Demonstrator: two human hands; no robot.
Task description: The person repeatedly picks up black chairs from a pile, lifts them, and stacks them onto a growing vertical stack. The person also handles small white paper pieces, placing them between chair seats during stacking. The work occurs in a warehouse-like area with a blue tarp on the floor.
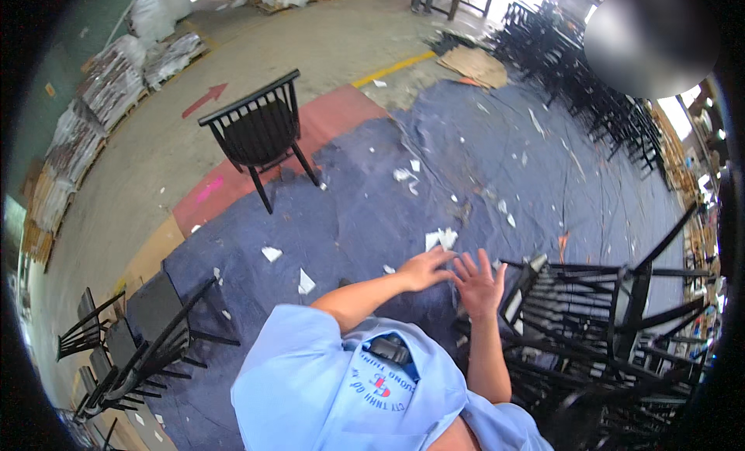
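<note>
Stacked black chairs (597, 327) just right of hands (454, 276).

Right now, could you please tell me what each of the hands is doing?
Left hand: open, fingers spread, holding nothing.
Right hand: open, fingers spread, empty, beside the stacked black chairs.

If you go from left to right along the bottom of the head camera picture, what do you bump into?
Tipped black chairs → blue shirt → left hand → right hand → stack of black chairs.
</note>
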